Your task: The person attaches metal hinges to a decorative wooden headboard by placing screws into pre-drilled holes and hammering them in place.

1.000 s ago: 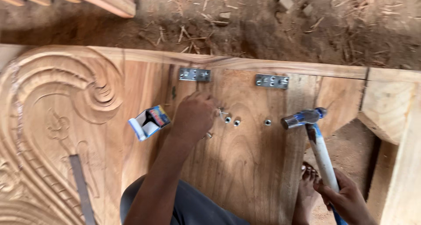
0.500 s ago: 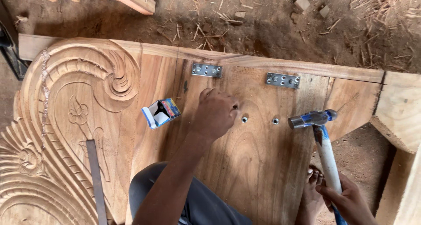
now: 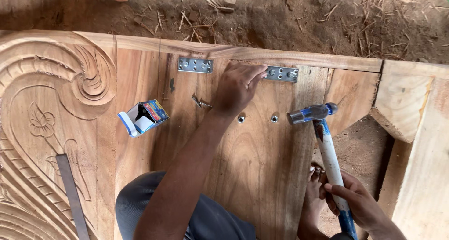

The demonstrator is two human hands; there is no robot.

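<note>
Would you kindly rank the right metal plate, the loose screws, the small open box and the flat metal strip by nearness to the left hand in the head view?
1. Right metal plate, at the left hand fingertips.
2. Loose screws, just left of it.
3. Small open box, farther left.
4. Flat metal strip, lower left, farthest.

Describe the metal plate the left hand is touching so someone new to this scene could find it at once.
Start at the big wooden panel with the carved scroll at its left. Two flat metal plates sit along its top edge. It is the right-hand plate, with the left hand fingertips on its left end; the other plate lies untouched further left.
</note>
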